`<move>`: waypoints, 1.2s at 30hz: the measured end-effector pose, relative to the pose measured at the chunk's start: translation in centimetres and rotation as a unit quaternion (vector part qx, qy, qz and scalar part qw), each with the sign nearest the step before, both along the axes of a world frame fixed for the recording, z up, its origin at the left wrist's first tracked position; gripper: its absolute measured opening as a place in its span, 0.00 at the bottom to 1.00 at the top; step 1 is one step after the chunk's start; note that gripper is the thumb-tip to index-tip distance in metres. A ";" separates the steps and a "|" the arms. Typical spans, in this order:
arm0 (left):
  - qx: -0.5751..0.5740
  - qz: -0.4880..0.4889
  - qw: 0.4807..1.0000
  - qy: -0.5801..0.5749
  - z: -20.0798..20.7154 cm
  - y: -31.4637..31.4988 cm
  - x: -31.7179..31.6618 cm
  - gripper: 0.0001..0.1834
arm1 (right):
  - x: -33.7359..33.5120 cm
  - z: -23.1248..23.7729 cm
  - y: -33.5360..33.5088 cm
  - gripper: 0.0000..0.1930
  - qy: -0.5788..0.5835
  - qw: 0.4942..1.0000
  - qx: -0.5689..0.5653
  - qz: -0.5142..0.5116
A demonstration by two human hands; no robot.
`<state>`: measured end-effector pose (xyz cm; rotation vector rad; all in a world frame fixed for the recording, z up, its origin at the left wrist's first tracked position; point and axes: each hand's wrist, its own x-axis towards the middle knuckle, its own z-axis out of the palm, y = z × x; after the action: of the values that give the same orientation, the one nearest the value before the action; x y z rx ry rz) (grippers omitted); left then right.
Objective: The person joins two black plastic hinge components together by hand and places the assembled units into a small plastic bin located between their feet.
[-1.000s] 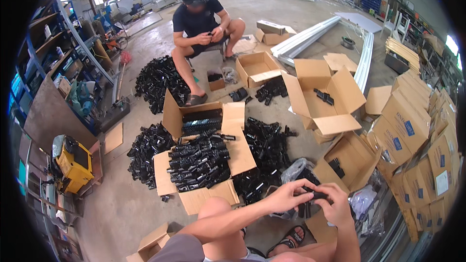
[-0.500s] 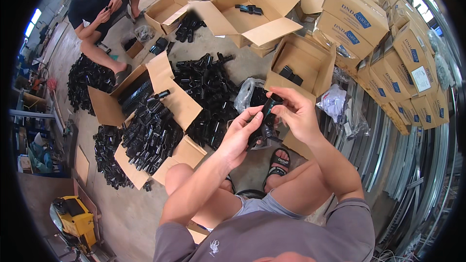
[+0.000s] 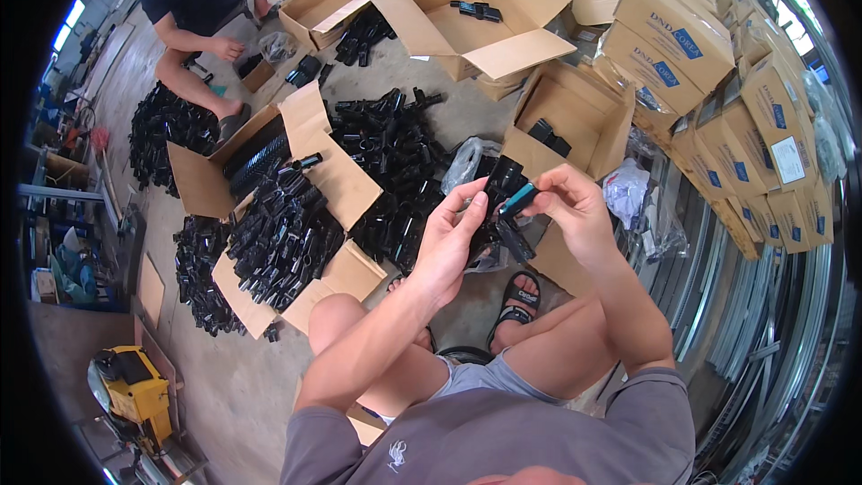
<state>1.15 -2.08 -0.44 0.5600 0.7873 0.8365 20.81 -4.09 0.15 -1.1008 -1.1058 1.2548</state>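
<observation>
In front of my knees, my left hand (image 3: 453, 235) is closed round a black tubular plastic fitting (image 3: 505, 176). Part of that fitting is hidden by my fingers. My right hand (image 3: 576, 209) pinches a small black piece with a teal strip (image 3: 518, 201) between thumb and fingertips, close against the fitting. Whether the two parts touch I cannot tell. Beyond my hands lies a large heap of similar black fittings (image 3: 386, 144). To the left, an open carton (image 3: 193, 175) has more fittings spilling over its flaps.
Open cartons stand ahead, a large carton (image 3: 431, 22) and a smaller carton (image 3: 597, 121), each with a few black parts. Sealed boxes (image 3: 669, 40) are stacked right, beside long metal profiles (image 3: 718, 305). A co-worker (image 3: 193, 0) sits at far left. A yellow machine (image 3: 139, 391) stands lower left.
My right hand has drawn slightly right and down, and the teal-striped piece now shows in its fingers. The co-worker's hands have parted, one reaching toward a small box. The view has shifted slightly.
</observation>
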 end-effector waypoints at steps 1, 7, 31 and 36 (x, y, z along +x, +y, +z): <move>-0.002 0.014 1.000 -0.023 0.0 0.0 0.1 0.16 | 0.0 0.2 -0.2 0.04 0.028 1.000 -0.008 -0.002; 0.037 -0.021 0.999 0.000 -0.6 0.1 0.1 0.17 | -0.7 0.7 0.1 0.04 0.027 0.999 -0.001 -0.041; 0.069 -0.005 0.995 0.066 -0.8 0.5 -0.3 0.16 | -1.1 0.4 0.0 0.05 0.030 0.998 -0.033 -0.033; 0.059 -0.010 0.997 0.055 -0.6 0.5 -0.4 0.16 | -1.0 -0.1 0.2 0.05 0.008 0.999 -0.031 -0.044</move>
<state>0.70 -1.58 -1.04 0.7221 0.8362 0.8429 19.86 -3.89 0.06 -1.1708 -1.0021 1.2333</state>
